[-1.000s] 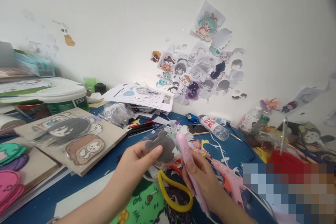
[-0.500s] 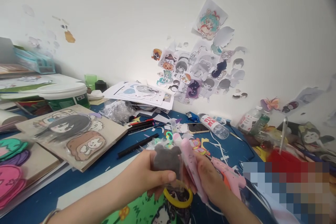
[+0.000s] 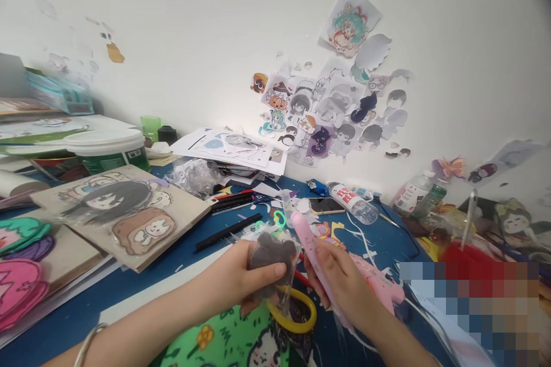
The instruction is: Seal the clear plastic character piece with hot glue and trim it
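My left hand [image 3: 247, 272] pinches a dark grey, bear-shaped cutout [image 3: 272, 255] with its thumb across the front. A loose clear plastic film [image 3: 293, 281] sticks out beyond the cutout's right edge. In my right hand [image 3: 344, 278] is a slim pink mini hair straightener [image 3: 312, 246], tilted with its tip up and to the left, apart from the film. Yellow scissor handles [image 3: 301, 327] lie below the cutout, over a green sheet with drawings [image 3: 215, 338]. Behind my right hand rests a pink glue gun [image 3: 387, 284], partly hidden by it.
Paper scraps, black markers [image 3: 228, 232], a phone [image 3: 327, 205] and a water bottle [image 3: 353, 203] lie beyond my hands. To the left are a board with cartoon cutouts [image 3: 189, 206] and a white-lidded tub [image 3: 107, 143]. A red container [image 3: 462, 264] stands at right, near cables.
The straightener has moved away from the film, and its two tips, apart before, now look together. The cutout has tilted slightly in my left hand, and the film's edge shows more.
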`<state>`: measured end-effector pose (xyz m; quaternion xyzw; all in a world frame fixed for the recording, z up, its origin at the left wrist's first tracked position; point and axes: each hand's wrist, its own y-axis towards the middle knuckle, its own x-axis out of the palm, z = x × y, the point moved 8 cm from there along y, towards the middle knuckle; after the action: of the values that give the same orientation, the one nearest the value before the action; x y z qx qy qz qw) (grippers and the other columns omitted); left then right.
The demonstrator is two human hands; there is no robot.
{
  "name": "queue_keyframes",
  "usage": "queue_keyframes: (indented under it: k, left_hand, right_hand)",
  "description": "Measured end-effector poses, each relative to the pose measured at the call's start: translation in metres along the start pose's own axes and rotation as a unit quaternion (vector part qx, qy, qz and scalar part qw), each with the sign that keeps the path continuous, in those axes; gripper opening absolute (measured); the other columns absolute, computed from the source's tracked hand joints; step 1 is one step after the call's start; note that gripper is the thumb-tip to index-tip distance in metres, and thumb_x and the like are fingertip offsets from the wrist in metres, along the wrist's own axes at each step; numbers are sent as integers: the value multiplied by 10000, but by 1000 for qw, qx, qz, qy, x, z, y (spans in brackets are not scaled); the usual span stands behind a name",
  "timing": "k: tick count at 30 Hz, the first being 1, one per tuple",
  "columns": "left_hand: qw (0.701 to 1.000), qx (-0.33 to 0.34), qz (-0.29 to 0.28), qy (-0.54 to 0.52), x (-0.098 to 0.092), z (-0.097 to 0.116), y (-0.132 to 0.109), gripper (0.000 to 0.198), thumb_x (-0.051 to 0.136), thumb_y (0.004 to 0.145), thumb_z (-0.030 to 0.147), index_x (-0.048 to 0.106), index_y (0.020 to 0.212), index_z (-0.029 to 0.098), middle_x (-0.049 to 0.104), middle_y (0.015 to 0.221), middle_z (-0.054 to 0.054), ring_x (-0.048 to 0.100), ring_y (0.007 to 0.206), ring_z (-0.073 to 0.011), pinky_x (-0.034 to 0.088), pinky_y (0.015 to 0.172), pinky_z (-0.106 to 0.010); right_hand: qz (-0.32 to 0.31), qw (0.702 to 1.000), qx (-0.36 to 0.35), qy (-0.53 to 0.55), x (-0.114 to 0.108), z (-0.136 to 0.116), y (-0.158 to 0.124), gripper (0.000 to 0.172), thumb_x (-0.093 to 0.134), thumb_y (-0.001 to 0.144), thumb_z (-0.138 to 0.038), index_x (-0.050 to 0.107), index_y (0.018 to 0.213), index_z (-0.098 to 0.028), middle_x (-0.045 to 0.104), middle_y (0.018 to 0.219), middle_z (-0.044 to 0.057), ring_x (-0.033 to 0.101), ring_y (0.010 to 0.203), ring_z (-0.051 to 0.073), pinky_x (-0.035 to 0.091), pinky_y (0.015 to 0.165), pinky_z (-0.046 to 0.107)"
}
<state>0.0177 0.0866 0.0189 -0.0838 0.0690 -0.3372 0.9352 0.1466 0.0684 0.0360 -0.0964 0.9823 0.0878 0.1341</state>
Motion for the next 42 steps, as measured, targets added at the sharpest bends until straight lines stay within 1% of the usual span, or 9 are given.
queue_keyframes:
  k: [4,15,21,26,31,33,35,37,42]
  left_hand:
    - [1000,5,-11,-3,2,2,0,353,615,725,501,596,769,152,620,541,25,373,319,-31,287,329,-144]
    - [999,-8,11,36,-2,-1,2,293,632,700,446,611,784,166,644,568,15,374,313,-43,286,325,-159]
    - [999,-4,1,53,2,-3,2,253,623,705,417,584,696,167,615,532,26,342,300,-40,258,328,-172]
    - [998,-8,-7,55,2,-4,2,240,618,716,403,575,709,168,604,548,36,354,313,-42,288,341,-174]
    - [999,3,-2,40,0,-8,9,259,638,696,406,575,687,156,597,553,32,371,332,-52,313,346,-186]
    - [999,31,11,8,0,-9,13,245,686,648,360,600,738,150,600,572,36,422,389,-70,357,391,-193]
    - [996,73,35,-32,1,-8,17,271,725,600,285,612,800,142,633,660,17,521,525,-109,439,523,-218]
    - [991,101,67,-58,1,-10,18,309,736,578,218,595,842,141,649,743,-6,574,649,-149,467,626,-250]
    - [987,94,104,-83,6,-21,17,434,699,564,118,530,961,171,624,695,20,586,630,-162,478,592,-269]
  right_hand:
    - [-32,999,6,26,4,1,-1,463,328,894,-583,483,708,-189,424,472,-62,375,369,65,326,388,185]
    - [-46,998,0,41,6,6,0,478,361,850,-637,478,754,-184,413,505,-64,345,373,55,291,361,177]
    - [-55,998,11,26,9,7,-1,460,381,855,-620,500,773,-183,427,502,-66,350,370,49,266,365,173]
    - [-23,1000,13,-10,8,11,1,421,384,887,-563,451,708,-189,397,475,-82,338,359,43,263,369,170]
    - [34,997,2,-64,1,13,5,453,379,874,-587,418,656,-192,385,456,-81,343,349,46,260,354,172]
    - [67,996,8,-62,-3,17,6,468,359,873,-601,415,650,-193,399,448,-78,348,331,48,263,342,172]
    - [104,993,14,-46,-7,21,6,476,338,876,-606,407,643,-197,406,439,-78,353,316,49,271,334,170]
    - [130,991,13,-31,-9,25,6,477,337,878,-604,404,637,-198,410,442,-77,357,314,48,278,333,166]
    - [151,988,31,-1,-7,34,5,478,353,865,-618,433,661,-193,407,453,-76,345,314,48,274,319,159]
